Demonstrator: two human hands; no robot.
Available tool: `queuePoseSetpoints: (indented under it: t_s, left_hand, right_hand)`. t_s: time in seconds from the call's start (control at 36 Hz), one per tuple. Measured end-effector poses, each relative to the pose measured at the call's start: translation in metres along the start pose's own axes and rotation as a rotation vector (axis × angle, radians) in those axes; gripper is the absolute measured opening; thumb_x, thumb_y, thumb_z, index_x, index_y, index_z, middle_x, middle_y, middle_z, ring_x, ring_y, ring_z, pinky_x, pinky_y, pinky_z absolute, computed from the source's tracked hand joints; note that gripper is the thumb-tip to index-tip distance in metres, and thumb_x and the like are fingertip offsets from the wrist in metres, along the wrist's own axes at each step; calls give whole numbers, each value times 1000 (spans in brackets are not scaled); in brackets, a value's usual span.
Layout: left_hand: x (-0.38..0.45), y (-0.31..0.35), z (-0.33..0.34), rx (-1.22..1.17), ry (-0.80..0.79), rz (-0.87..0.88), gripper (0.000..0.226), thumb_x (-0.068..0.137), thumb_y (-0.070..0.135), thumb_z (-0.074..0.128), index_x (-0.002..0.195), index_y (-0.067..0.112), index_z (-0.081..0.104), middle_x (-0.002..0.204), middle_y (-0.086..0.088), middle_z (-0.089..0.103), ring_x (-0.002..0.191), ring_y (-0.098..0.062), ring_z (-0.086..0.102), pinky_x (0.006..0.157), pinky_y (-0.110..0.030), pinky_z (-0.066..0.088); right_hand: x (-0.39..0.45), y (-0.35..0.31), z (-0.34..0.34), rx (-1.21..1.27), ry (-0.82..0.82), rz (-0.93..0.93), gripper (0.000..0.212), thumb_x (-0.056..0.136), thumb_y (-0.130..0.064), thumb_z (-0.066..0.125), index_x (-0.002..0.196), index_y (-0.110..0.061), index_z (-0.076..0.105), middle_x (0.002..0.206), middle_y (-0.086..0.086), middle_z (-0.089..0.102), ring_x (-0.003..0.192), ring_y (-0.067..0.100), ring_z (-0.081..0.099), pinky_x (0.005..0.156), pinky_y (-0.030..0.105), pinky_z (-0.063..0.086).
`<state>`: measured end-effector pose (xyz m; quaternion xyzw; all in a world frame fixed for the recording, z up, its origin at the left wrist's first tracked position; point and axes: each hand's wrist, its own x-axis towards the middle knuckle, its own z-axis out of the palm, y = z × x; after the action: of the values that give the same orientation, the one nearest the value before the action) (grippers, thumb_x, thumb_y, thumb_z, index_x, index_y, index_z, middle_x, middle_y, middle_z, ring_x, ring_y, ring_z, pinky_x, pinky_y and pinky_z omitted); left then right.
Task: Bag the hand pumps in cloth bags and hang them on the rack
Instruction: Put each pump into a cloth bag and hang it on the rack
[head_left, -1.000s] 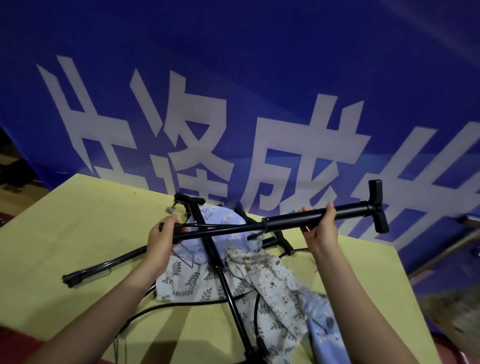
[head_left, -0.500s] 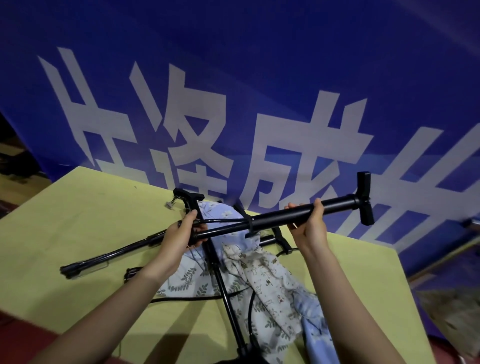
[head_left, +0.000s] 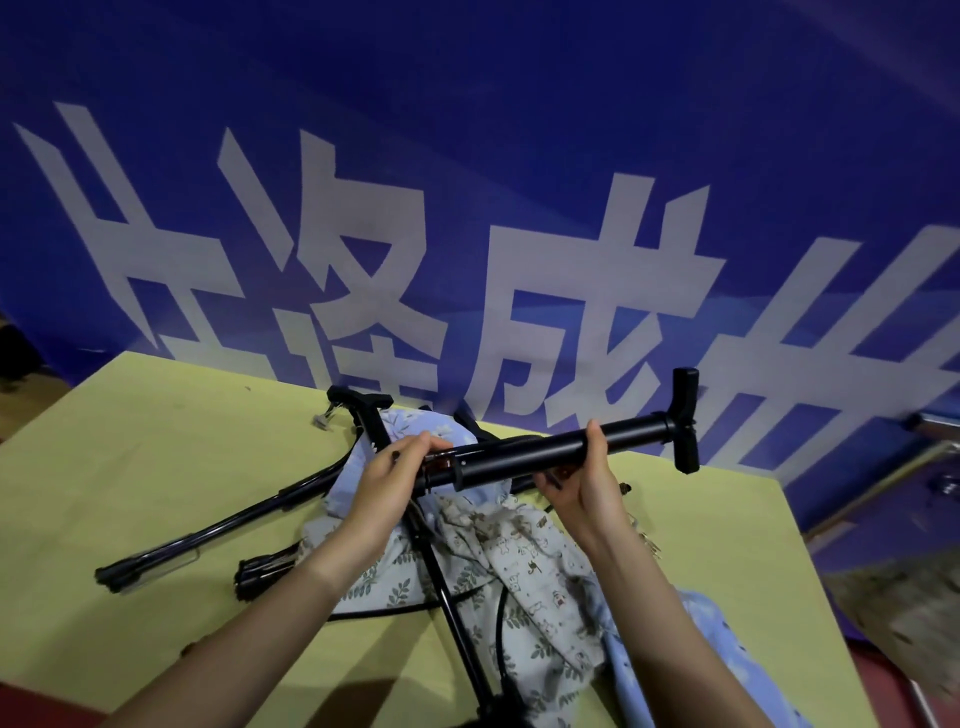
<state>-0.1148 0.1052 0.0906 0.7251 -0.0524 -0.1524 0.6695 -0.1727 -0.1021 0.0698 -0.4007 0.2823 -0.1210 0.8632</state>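
I hold a black hand pump (head_left: 524, 455) level above the table, its T-handle (head_left: 685, 420) pointing right. My left hand (head_left: 396, 475) grips the pump's left end, and my right hand (head_left: 587, 480) grips the barrel further right. Beneath them lies a heap of cloth bags (head_left: 498, 551), leaf-printed, animal-printed and light blue. A second black pump (head_left: 431, 561) lies across the bags, running toward me. A third pump (head_left: 218, 530) lies on the table to the left. No rack is in view.
The yellow-green table (head_left: 156, 447) carries the pumps, their thin black hoses (head_left: 379, 616) and the cloth. A blue banner with big white characters (head_left: 467, 234) hangs right behind the table. The floor drops away past the table's right edge (head_left: 810, 571).
Both hands shifted the held pump to the right and slightly up. My left hand now sits at the pump's very end, closer to my right hand.
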Motion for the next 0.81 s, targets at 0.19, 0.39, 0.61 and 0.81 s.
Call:
queuePoseSetpoints:
  t_s: [0.19, 0.39, 0.61, 0.81]
  left_hand:
    - [-6, -15, 1, 50, -274, -46, 28, 96, 47, 47, 98, 36, 73, 103, 16, 71, 103, 3, 61, 93, -24, 42]
    - [-5, -36, -7, -97, -710, -397, 52, 90, 44, 44, 124, 9, 63, 119, -26, 64, 92, -28, 68, 80, -33, 52]
    - [8, -39, -7, -286, -1021, -586, 53, 95, 42, 42, 136, 9, 52, 123, -28, 59, 102, -35, 65, 104, -49, 40]
    - [18, -28, 25, -161, -877, -532, 54, 96, 48, 34, 126, 9, 55, 96, -16, 67, 82, -31, 66, 79, -41, 55]
  right_hand:
    - [-3, 11, -4, -104, -22, 16, 50, 96, -51, 44, 112, -4, 55, 109, 19, 64, 110, 30, 62, 99, 46, 49]
    - [-11, 23, 0, -208, 28, 14, 36, 99, -42, 45, 88, -10, 58, 84, 12, 65, 87, 28, 62, 81, 40, 51]
    - [-10, 26, -10, -327, 26, -52, 38, 98, -44, 45, 87, -11, 61, 90, 10, 67, 93, 25, 65, 90, 41, 50]
    - [-15, 43, 4, -509, -90, -65, 39, 98, -42, 45, 86, -10, 63, 70, 1, 64, 68, 16, 64, 68, 25, 50]
